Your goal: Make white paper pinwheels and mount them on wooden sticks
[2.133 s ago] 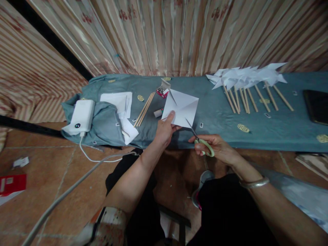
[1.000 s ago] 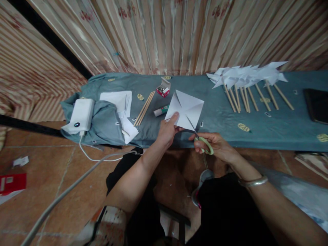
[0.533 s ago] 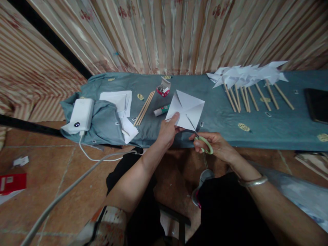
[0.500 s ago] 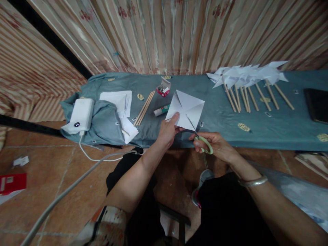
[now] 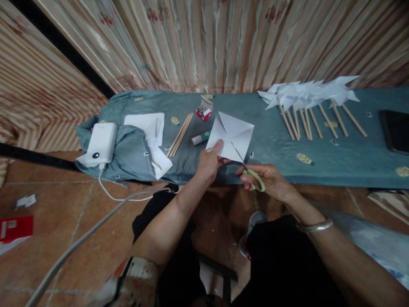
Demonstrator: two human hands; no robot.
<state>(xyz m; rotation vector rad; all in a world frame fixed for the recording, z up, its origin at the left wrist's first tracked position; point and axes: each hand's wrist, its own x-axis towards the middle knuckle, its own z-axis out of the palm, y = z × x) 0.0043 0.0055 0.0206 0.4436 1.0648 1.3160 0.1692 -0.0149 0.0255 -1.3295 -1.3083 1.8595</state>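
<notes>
My left hand (image 5: 209, 164) pinches the lower left edge of a white square sheet of paper (image 5: 238, 130), thumb on top. A slit runs in from the sheet's upper corner toward the middle. Scissors with light green handles (image 5: 255, 181) are in my right hand (image 5: 266, 179), fingers through the loops. Their blades lie at the paper's lower right corner, pointing to its centre. Just behind the sheet are a glue stick (image 5: 200, 137) and a small open red box of metal pins (image 5: 203, 111). Several thin wooden sticks (image 5: 180, 135) lie to the left.
Several white paper pinwheels (image 5: 303, 96) on sticks lie at the back right of the cloth-covered surface (image 5: 275, 149). Paper sheets (image 5: 150, 128) and a white power bank (image 5: 102, 143) with a cable are at left. A dark flat device (image 5: 394, 130) sits far right.
The paper and both hands have shifted very slightly to the left. The scissor handles look a little closer together, with the blades still at the same corner.
</notes>
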